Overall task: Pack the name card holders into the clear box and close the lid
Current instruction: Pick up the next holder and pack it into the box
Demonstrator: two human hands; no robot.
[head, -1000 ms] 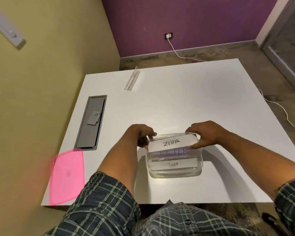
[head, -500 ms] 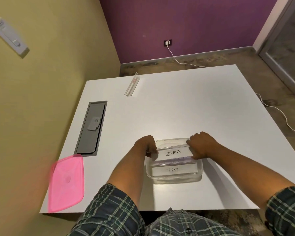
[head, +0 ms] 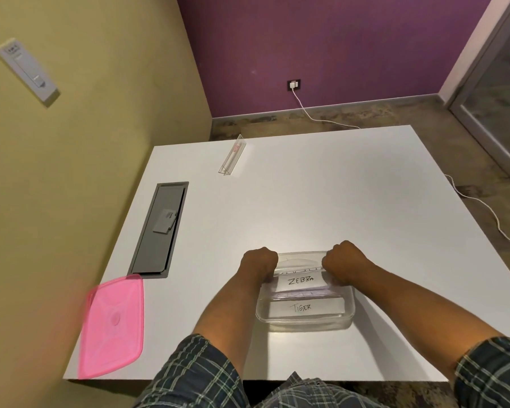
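Observation:
A clear box (head: 349, 315) sits on the white table near its front edge. Inside it lies a name card holder marked TIGER (head: 302, 308) along the near side. A second holder marked ZEBRA (head: 301, 281) is in the box behind it, held at both ends. My left hand (head: 259, 262) grips its left end and my right hand (head: 343, 260) grips its right end, both fists closed. A third clear holder (head: 231, 156) lies far back on the table. The pink lid (head: 112, 325) rests at the table's front left corner.
A grey cable hatch (head: 159, 231) is set into the table's left side with a small white card on it. A yellow wall runs along the left. A white cable trails over the floor at the right.
Both hands have lowered the ZEBRA holder from above the rim down into the box, behind the TIGER holder. The head view has tilted slightly.

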